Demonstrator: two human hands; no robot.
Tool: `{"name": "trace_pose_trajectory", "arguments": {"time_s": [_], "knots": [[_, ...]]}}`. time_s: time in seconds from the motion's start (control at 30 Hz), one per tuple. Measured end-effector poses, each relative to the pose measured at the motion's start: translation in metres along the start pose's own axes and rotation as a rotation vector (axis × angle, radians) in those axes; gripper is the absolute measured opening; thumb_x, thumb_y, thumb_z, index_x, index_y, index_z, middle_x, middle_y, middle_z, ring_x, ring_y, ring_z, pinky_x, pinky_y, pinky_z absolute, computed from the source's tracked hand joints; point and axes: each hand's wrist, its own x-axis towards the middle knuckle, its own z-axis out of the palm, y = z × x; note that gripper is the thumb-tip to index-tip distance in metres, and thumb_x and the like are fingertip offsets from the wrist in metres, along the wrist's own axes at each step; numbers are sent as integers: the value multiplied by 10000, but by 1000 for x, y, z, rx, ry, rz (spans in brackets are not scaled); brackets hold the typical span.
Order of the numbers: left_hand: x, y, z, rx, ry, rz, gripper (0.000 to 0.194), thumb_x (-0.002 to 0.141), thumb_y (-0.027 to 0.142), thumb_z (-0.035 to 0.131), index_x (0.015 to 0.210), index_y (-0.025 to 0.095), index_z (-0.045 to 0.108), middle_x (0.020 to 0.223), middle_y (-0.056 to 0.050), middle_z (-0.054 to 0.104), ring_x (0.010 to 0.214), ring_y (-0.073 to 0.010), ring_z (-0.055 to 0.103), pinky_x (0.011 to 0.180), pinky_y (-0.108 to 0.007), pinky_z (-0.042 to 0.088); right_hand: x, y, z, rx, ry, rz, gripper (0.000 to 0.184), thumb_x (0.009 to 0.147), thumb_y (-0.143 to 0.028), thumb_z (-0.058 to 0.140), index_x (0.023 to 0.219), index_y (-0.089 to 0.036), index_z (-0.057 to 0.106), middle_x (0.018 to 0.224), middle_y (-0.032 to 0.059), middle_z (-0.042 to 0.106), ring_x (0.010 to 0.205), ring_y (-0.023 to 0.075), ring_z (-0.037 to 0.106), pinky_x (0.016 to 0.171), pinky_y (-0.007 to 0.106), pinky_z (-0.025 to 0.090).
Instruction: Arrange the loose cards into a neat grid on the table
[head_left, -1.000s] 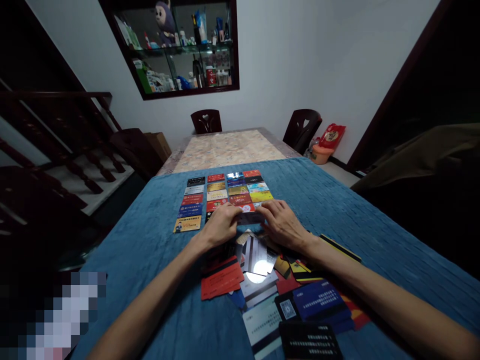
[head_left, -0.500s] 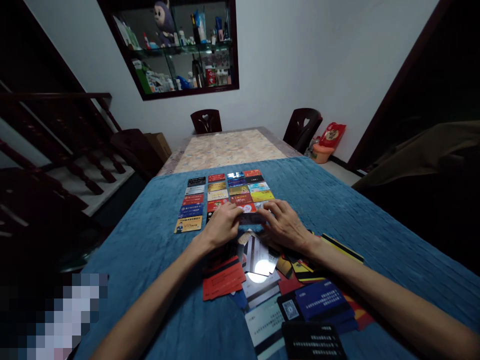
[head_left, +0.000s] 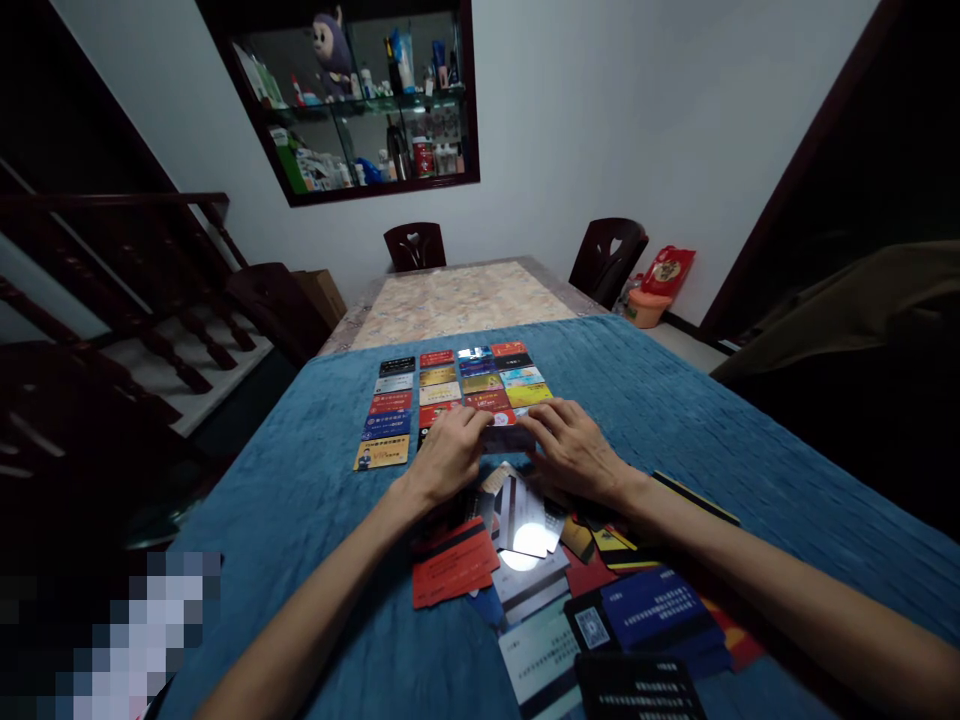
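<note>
My left hand (head_left: 452, 450) and my right hand (head_left: 574, 447) meet at the near end of the laid-out cards, fingers bent and pinching. Between the fingertips is a dark, dim card (head_left: 507, 439), held by its two ends; its print is unreadable. Just beyond it lies a red card with a white round mark (head_left: 501, 418), partly covered by my fingers. Several rows of cards (head_left: 439, 376) lie face up in columns, with a gold card (head_left: 382, 453) nearest on the left. Below my wrists spreads a loose pile of cards, including red ones (head_left: 455, 565), a blue one (head_left: 660, 608) and a black one (head_left: 637, 685).
A blue cloth (head_left: 300, 520) covers the near part of the table, and a patterned tabletop (head_left: 457, 295) shows beyond. Dark chairs (head_left: 415, 247) stand around it. On the wall is a shelf cabinet (head_left: 382, 190). A red bag (head_left: 670, 270) sits on an orange tub (head_left: 646, 308).
The whole view has shifted slightly, so the table appears a little further right and lower. Both hands stay at the same spot around the dark card, with little visible movement.
</note>
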Motion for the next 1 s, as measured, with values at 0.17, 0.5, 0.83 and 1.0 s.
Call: {"name": "trace_pose_trajectory", "arguments": {"time_s": [0.17,0.5,0.83,1.0], "knots": [[0,-2,-5,-7,37,-16,270,883,76,466,1119,171,556,1076,-111,641,1036,-268,575,923,-408,479,10,4,-3,3,-44,-23,291,926,-204,526,1196,-121,599,1063,145,628,995,278,468,824,398,409],[-15,-17,-8,112,158,34,456,829,153,610,1273,175,509,1268,-155,549,1186,-312,521,992,-481,479,32,3,2,38,-38,-33,347,878,-215,554,1211,-128,594,1109,160,605,1025,295,461,819,399,398],[-23,-41,-10,330,238,27,372,904,141,524,1277,136,534,1219,-181,596,1151,-309,551,951,-461,493,61,-2,14,42,-40,-59,348,882,-263,576,1188,-96,594,1062,159,615,966,288,471,791,392,410],[-23,-56,-21,377,184,-4,407,897,191,562,1295,116,525,1245,-183,603,1171,-320,545,971,-456,478,78,-2,26,95,-62,-56,332,911,-287,557,1191,-111,583,1106,164,603,966,282,471,795,391,416]]}}
